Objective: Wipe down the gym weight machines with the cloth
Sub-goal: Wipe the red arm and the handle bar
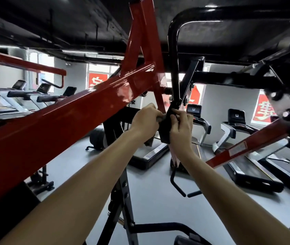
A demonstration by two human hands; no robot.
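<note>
One crumpled dark-grey cloth (148, 142) pinched in left grip (146, 120) against black bracket (164, 134); right grip (181, 127) clasps bracket.

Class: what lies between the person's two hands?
In the head view, the machine's black bracket lies between the left hand and right hand; the left grips the cloth.

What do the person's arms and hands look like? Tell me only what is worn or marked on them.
Nothing is worn. The left forearm and right forearm are bare right down to the picture's bottom edge, with no sleeve edge showing. The left hand and right hand have no gloves, and no watch, band, ring or marking is visible.
</note>
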